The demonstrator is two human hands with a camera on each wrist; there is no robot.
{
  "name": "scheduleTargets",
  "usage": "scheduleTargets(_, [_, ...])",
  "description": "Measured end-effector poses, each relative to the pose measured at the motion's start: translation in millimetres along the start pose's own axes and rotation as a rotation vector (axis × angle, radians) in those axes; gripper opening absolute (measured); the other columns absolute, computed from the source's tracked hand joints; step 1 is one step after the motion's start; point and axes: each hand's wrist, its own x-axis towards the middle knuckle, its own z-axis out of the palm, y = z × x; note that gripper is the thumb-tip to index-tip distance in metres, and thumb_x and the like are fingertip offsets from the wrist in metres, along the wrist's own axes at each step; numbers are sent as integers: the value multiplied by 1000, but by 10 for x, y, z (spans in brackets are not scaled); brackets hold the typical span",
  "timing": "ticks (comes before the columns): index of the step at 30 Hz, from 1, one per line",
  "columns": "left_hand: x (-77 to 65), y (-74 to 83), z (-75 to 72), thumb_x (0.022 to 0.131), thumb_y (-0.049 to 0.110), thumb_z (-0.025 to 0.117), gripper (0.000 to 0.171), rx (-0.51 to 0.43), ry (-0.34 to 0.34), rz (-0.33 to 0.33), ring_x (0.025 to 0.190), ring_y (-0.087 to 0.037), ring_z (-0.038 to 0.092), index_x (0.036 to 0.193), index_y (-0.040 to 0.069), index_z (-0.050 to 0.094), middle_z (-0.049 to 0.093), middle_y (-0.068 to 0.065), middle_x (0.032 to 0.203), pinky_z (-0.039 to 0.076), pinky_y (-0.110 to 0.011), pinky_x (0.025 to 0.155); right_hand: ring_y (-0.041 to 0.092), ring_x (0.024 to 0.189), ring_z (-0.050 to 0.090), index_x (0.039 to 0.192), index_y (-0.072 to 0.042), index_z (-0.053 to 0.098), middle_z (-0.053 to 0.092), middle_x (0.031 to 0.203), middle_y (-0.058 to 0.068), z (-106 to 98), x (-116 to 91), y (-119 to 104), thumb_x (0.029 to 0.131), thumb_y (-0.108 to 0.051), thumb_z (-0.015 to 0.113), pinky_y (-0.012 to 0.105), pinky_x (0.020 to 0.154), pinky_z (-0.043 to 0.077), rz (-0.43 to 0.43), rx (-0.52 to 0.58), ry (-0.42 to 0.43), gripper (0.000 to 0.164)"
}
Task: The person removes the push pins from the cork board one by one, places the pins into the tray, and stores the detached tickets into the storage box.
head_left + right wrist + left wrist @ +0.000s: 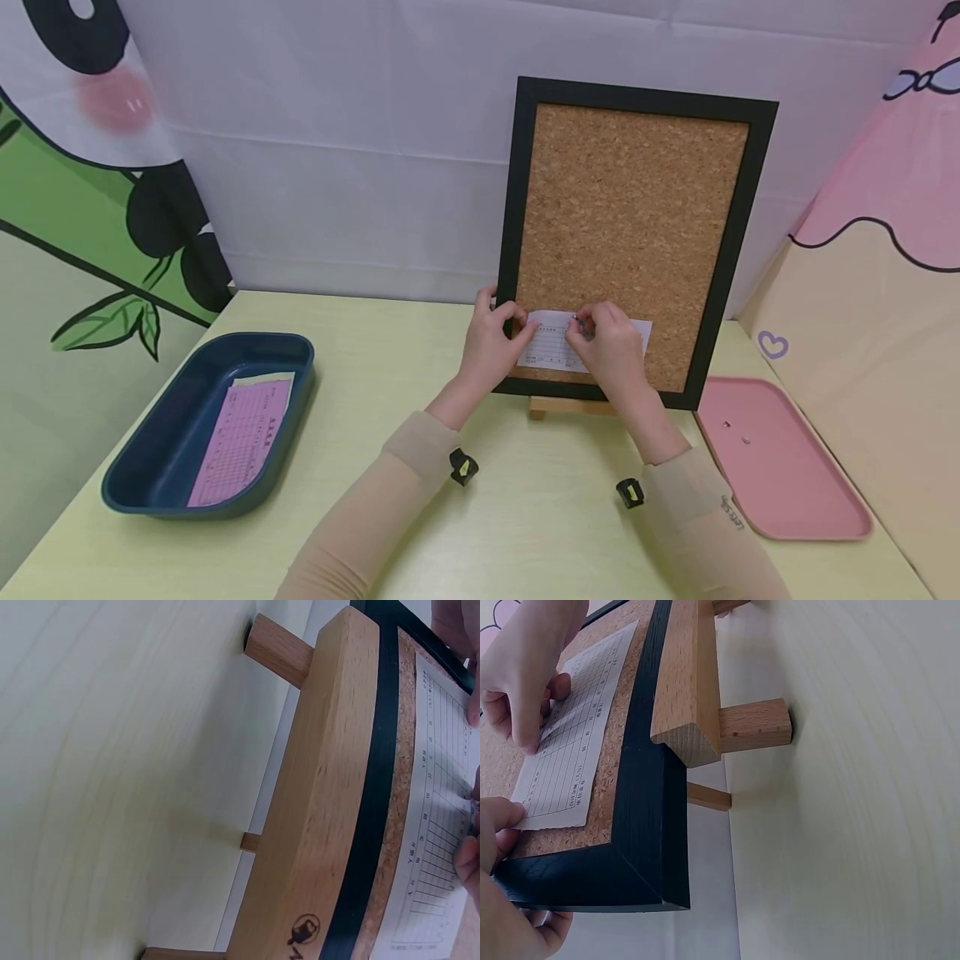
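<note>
A printed white paper form (551, 348) lies against the lower part of a black-framed cork board (630, 217). At the form's left edge, my left hand (491, 337) pinches the paper with thumb and forefinger. Its other fingers reach round behind the frame, as the left wrist view shows. My right hand (611, 346) is over the middle of the form, fingertips together at its upper edge. Between them a small shiny pin (578, 320) shows, mostly hidden by the fingers. In the right wrist view only fingertips (469, 859) appear beside the form.
The board leans on a wooden easel (690, 682) on the pale table (420, 500). To the left stands a dark blue tray (142, 446) with pink printed forms (243, 437) in it. At right, a pink tray (802, 467) holds small shiny bits (746, 440), partly behind the frame.
</note>
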Motion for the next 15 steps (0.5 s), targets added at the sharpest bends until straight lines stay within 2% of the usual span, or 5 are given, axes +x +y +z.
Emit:
scheduleTargets(7, [2,-18,17,85,18,71,15,-12,15,8,109,-28,50,78,9,62,41,-16,131,49,-37,91,19,57,52,79,1,61,55,68,10,7,6,15,75,0,69,29,48,45,-20,14,3,9])
scheduleTargets(15, [10,-27,29,85,19,71,15,-11,15,6,110,-28,50,78,9,62,41,-15,131,49,-37,91,19,58,53,79,1,60,56,68,11,19,-1,53,75,0,70,28,49,45,-34,23,5,11])
